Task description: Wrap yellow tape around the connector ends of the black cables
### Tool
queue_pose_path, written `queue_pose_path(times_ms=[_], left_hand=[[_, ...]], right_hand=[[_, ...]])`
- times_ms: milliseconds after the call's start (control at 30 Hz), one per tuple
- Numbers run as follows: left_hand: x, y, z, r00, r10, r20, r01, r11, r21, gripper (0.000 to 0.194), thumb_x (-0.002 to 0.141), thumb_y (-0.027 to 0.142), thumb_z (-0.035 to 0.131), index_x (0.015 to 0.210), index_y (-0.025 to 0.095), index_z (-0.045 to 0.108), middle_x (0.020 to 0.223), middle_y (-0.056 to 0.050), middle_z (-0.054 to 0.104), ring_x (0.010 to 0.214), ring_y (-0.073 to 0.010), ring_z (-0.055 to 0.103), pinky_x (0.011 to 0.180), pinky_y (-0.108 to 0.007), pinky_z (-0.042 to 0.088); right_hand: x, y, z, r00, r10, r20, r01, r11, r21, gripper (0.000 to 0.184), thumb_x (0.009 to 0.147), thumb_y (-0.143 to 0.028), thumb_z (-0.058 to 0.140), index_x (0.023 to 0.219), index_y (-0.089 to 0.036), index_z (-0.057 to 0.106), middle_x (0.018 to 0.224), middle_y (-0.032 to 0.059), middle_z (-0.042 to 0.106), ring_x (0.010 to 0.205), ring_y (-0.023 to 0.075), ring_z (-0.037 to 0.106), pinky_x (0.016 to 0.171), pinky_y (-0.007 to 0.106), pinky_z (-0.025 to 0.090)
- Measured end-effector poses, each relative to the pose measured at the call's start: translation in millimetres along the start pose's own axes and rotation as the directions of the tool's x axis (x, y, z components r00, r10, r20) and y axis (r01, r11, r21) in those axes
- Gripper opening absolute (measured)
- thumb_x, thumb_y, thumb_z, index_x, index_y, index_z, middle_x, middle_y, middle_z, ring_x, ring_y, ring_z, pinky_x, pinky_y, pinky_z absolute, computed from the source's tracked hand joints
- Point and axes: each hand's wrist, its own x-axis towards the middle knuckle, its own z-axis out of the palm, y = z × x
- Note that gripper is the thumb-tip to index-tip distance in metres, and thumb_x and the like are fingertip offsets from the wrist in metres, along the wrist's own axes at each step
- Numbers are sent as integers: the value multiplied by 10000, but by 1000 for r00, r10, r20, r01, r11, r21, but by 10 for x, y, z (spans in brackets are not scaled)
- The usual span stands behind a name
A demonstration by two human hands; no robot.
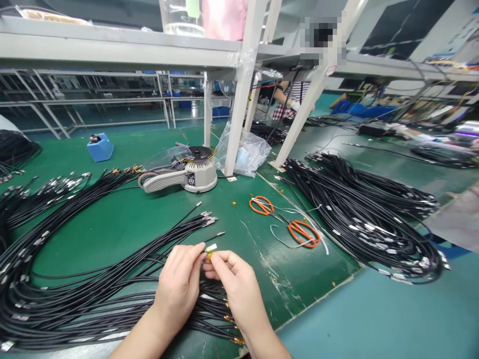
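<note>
Near the front of the green bench, my left hand (pixel 178 276) pinches a black cable close to its silvery end connector (pixel 211 247). My right hand (pixel 234 281) meets it from the right, its thumb and fingertips closed on a small piece of yellow tape (pixel 210 256) against the cable. Fingers hide most of the cable end. Under and beside both hands run many black cables (pixel 112 289), curving away to the left. Some ends close to my right wrist carry yellow wrapping (pixel 236 341); other bare metal ends (pixel 207 217) lie just beyond my hands.
A grey round tape dispenser (pixel 200 177) stands behind the cables. Two orange-handled scissors (pixel 304 233) lie to the right among white strips. Further right is a large cable bundle (pixel 359 214). White shelf posts (pixel 241 94) rise from the bench. A person (pixel 292 97) is in the background.
</note>
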Motion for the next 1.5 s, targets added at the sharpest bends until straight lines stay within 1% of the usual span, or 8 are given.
queue_pose_path(times_ms=[167,267,467,733,833,1067,1300,1500], left_hand=[[9,15,-17,998,-62,-4,62,997,44,113,901,122,480,936,166,578,845,-43,604,777,-152,560,712,-273,474],[12,28,-22,998,-58,-8,58,997,42,113,902,112,477,943,163,569,834,-37,596,770,-149,550,704,-272,469],[3,27,-6,999,-42,-19,43,997,57,110,898,99,482,946,152,566,846,-42,586,776,-147,543,713,-271,455],[21,75,-55,976,-197,87,203,977,-65,123,906,133,454,857,177,558,815,-23,583,771,-140,538,722,-267,430],[47,99,-83,924,-334,186,359,925,-123,163,911,203,441,787,186,546,748,-4,571,713,-140,527,676,-265,417],[123,120,-109,747,-588,310,656,726,-204,273,859,385,460,689,193,553,604,28,488,576,-138,456,559,-255,361],[113,76,-110,612,-670,420,791,509,-340,297,801,455,513,686,183,543,564,47,460,534,-120,421,544,-249,354],[171,48,-123,556,-657,509,814,304,-496,318,709,461,624,630,163,546,563,38,487,506,-99,425,502,-225,367]], right_hand=[[-71,56,-57,979,177,98,-201,908,369,292,696,-292,740,910,-97,705,862,107,718,727,163,653,656,265,528],[-102,67,-91,970,221,96,-241,861,449,398,683,-299,754,1012,-94,662,883,127,719,712,167,654,623,268,536],[-40,72,-47,997,57,-43,-51,990,131,378,703,-468,725,870,-140,637,729,6,623,615,121,577,524,235,535],[-43,97,7,993,-114,-20,109,981,-162,210,819,-353,605,786,-146,607,676,-3,604,620,123,573,621,241,493],[-38,114,2,981,-192,-12,184,954,-238,184,829,-326,579,790,-148,607,739,28,629,665,147,585,640,257,482],[-4,131,24,973,-230,-10,217,931,-293,173,835,-316,557,770,-162,600,763,42,633,673,160,579,623,262,466],[4,154,50,969,-246,-5,232,923,-308,168,838,-310,557,767,-165,603,777,47,634,688,167,585,617,264,466],[35,154,64,967,-254,16,248,922,-297,156,843,-295,560,772,-164,605,779,47,636,695,167,592,639,271,478]])
